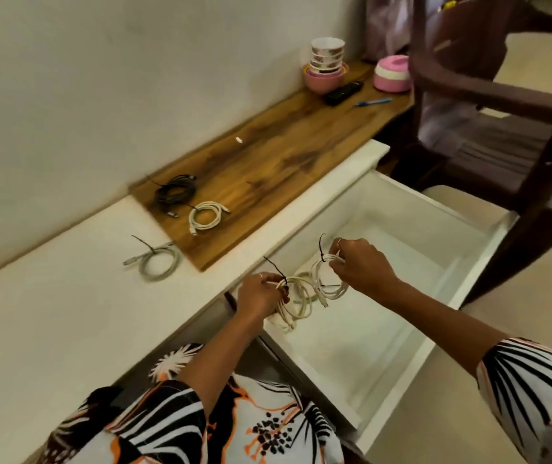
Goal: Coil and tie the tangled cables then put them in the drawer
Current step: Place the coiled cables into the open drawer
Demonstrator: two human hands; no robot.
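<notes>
White coiled cables, each bound with a black zip tie, occupy both hands at lower centre of the frame, held above the open drawer (462,283). The left hand (261,296) pinches one coiled white cable (296,301) at its tie, fingers curled around the loops. The right hand (363,264) pinches a second coiled white cable (330,277) near its tie, fingers curled on the strands. The two coils hang close together and appear to overlap between the hands.

The drawer is white, pulled out, and extends toward the right of the frame; its floor shows bare beneath the coils.

On the white countertop (50,313) at left centre lies a grey coiled cable (159,262) with a black tie tail projecting. Just beyond it, on a wooden board (284,152), rest a black cable bundle (176,192) and a white coiled cable (204,217), side by side.

At the far end of the board, upper centre, stand stacked bowls (326,67), a black remote control (445,90), a blue pen (373,102) and a pink lidded container (392,75). A dark wooden chair (502,95) fills the upper right.
</notes>
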